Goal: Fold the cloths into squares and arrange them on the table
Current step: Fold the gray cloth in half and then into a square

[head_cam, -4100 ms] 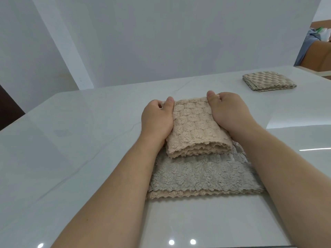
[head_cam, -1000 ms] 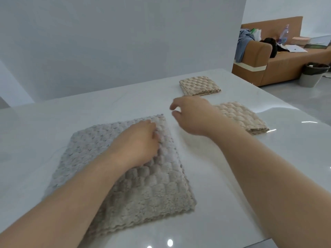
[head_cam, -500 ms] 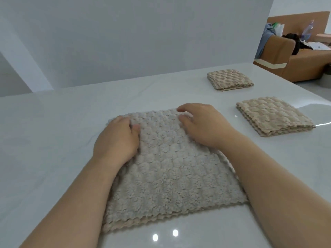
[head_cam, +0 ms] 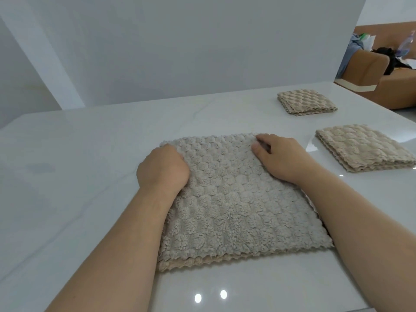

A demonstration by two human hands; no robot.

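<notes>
Now, with the fluffy grey waffle-textured cloth (head_cam: pixel 231 210) lying doubled on the glossy white surface (head_cam: pixel 78 154), the left hand (head_cam: pixel 163 168) and right hand (head_cam: pixel 281 156), fingers curled onto its far corners, would best lift both corners together and lay them squarely on the near edge.

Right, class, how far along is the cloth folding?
Done: the far folded square and near folded square lie apart on the table. In hand: the left hand and right hand grip the far corners of the larger grey cloth. Left: folding it smaller, placing it.
</notes>
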